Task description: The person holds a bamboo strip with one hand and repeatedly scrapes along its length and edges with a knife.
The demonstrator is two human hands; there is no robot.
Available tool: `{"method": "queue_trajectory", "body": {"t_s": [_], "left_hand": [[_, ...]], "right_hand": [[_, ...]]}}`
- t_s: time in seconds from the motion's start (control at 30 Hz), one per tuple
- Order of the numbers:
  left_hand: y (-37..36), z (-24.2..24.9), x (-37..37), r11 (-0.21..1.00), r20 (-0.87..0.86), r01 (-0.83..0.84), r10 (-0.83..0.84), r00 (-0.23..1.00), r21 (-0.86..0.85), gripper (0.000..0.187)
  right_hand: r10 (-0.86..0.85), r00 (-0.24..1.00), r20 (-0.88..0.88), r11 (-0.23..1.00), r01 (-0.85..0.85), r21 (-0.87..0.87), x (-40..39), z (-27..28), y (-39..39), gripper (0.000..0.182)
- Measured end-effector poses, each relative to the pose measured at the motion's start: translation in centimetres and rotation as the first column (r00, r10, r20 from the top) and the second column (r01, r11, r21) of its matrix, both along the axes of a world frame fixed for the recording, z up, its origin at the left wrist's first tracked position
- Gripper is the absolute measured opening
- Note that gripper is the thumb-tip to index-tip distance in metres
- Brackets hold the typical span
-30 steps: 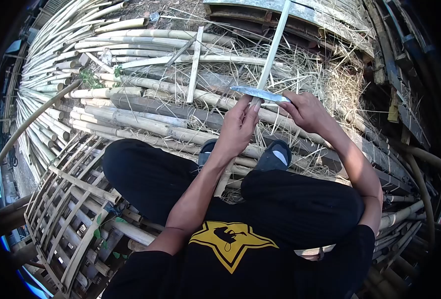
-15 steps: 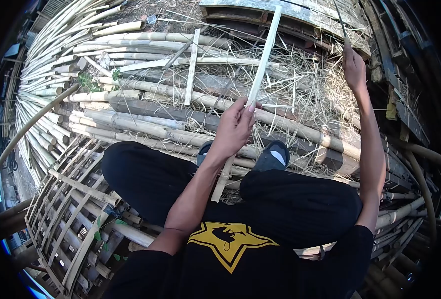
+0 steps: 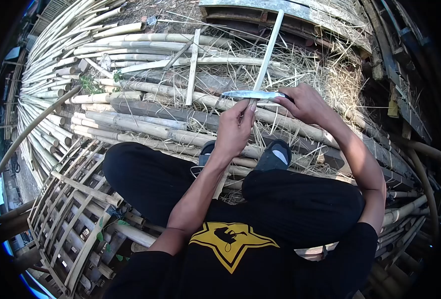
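My left hand [image 3: 234, 128] is closed around a long, pale bamboo strip [image 3: 269, 50], which points away from me with its far end beside a stack of boards. The strip's near end comes back between my knees, partly behind my forearm. In my right hand [image 3: 307, 103] is a knife [image 3: 253, 94], gripped by its dark handle. Its blade lies flat-looking across the strip, just beyond my left fingertips, with the tip pointing left.
Bamboo poles [image 3: 170, 133] lie crosswise in front of my sandals [image 3: 274, 155]. A shorter bamboo slat [image 3: 193, 67] rests on them, with shavings [image 3: 337, 79] scattered to the right. Weathered boards [image 3: 285, 13] are stacked ahead, and a slatted bamboo frame [image 3: 76, 214] stands at my left.
My right hand has swung in from the far right, bringing the knife blade across the strip near my left fingers. The left hand and strip have barely shifted.
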State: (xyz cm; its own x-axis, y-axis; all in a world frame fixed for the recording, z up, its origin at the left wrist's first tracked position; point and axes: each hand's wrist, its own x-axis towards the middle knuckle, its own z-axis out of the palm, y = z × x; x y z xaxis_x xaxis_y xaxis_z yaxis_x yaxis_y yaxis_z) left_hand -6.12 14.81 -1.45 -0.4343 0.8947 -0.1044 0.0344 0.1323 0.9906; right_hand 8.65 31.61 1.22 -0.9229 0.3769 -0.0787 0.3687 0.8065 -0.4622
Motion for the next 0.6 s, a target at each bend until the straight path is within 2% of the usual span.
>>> {"method": "queue_trajectory", "body": {"t_s": [0.13, 0.2, 0.23, 0.27, 0.3, 0.33, 0.37, 0.43, 0.47, 0.5, 0.57, 0.6], "left_hand": [[-0.2, 0.7, 0.2, 0.999, 0.078, 0.007, -0.003, 0.997, -0.045, 0.020], [-0.2, 0.9, -0.2, 0.999, 0.160, 0.014, -0.008, 0.987, -0.036, 0.026], [-1.2, 0.8, 0.4, 0.999, 0.167, 0.018, -0.011, 0.986, -0.044, 0.026], [-2.0, 0.8, 0.8, 0.997, 0.129, 0.068, -0.064, 0.990, -0.026, 0.026], [-2.5, 0.9, 0.7, 0.993, 0.084, 0.114, -0.112, 0.990, -0.017, 0.026], [-2.6, 0.9, 0.4, 0.987, 0.165, 0.157, -0.148, 0.975, -0.040, 0.027], [-2.4, 1.1, 0.1, 0.988, 0.160, 0.151, -0.143, 0.977, -0.039, 0.027], [-1.3, 1.5, 0.1, 0.991, 0.312, 0.127, -0.110, 0.944, -0.035, 0.027], [-1.1, 0.9, 0.1, 0.990, 0.315, 0.136, -0.118, 0.942, -0.036, 0.031], [-1.0, 1.2, 0.3, 0.989, 0.319, 0.141, -0.122, 0.940, -0.036, 0.031], [-1.2, 2.0, 0.7, 0.992, 0.416, 0.126, -0.108, 0.903, -0.015, 0.037], [-1.2, 1.8, 0.5, 0.981, 0.415, 0.195, -0.177, 0.892, 0.000, 0.042]], "right_hand": [[-0.021, 0.998, 0.054, 0.996, 0.016, 0.091, -0.4, 0.1, 1.6, 0.053], [-0.175, 0.981, -0.081, 0.984, 0.178, 0.021, 0.2, -1.4, 3.9, 0.054], [-0.336, 0.929, -0.154, 0.929, 0.353, 0.108, 1.9, -1.7, 6.9, 0.057], [-0.527, 0.824, -0.207, 0.832, 0.550, 0.070, 4.4, -1.8, 11.4, 0.060], [-0.688, 0.716, -0.116, 0.701, 0.698, 0.147, 6.5, 0.7, 13.7, 0.064], [-0.774, 0.617, -0.141, 0.622, 0.783, 0.014, 10.2, 0.0, 18.1, 0.069], [-0.810, 0.539, -0.232, 0.556, 0.831, -0.010, 13.4, -0.9, 21.1, 0.072], [-0.711, 0.512, -0.482, 0.571, 0.820, 0.030, 12.5, 0.9, 17.6, 0.068], [-0.761, 0.538, -0.362, 0.625, 0.759, -0.184, 11.7, 1.6, 15.7, 0.064], [-0.781, 0.578, -0.237, 0.621, 0.674, -0.401, 10.6, 1.9, 13.6, 0.060], [-0.684, 0.722, -0.103, 0.606, 0.485, -0.630, 7.0, 2.1, 8.5, 0.047], [-0.647, 0.759, -0.070, 0.572, 0.423, -0.702, 5.2, 2.1, 6.4, 0.045]]}}
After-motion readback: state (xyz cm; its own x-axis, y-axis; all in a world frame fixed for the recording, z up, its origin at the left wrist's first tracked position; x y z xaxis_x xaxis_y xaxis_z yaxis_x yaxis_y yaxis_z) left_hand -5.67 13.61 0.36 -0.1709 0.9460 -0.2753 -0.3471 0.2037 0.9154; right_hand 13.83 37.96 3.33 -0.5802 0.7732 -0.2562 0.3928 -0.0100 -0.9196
